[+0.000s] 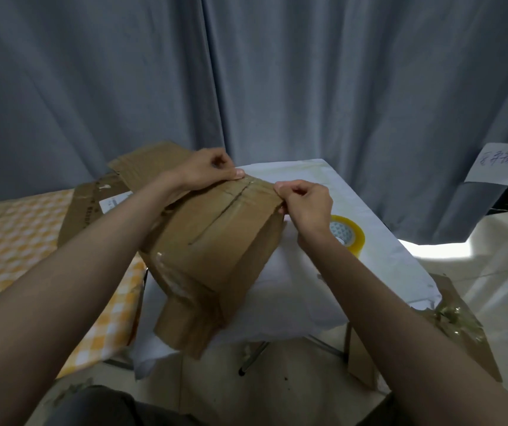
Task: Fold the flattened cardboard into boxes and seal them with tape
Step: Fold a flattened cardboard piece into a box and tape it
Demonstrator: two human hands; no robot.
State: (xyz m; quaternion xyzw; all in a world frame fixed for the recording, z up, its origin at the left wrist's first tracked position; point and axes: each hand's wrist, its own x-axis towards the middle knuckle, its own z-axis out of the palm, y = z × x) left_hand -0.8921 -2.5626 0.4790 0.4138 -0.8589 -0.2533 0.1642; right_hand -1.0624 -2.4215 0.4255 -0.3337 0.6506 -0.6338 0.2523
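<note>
A folded brown cardboard box (216, 241) lies on a small table under a white cloth (323, 272), its top flaps closed with a seam running down the middle. Clear tape glints across the far end of the seam. My left hand (212, 170) presses its thumb on the tape at the box's far left edge, fingers curled. My right hand (305, 201) pinches the far right corner of the box, at the tape's other end. A roll of yellowish clear tape (348, 238) stands on the cloth just right of my right wrist.
Flattened cardboard sheets (99, 204) lie behind and left of the box on a yellow checked surface (10, 235). More cardboard with crumpled tape (458, 321) sits on the floor at the right. Grey curtains (246, 72) hang behind, with a handwritten paper note (501, 164).
</note>
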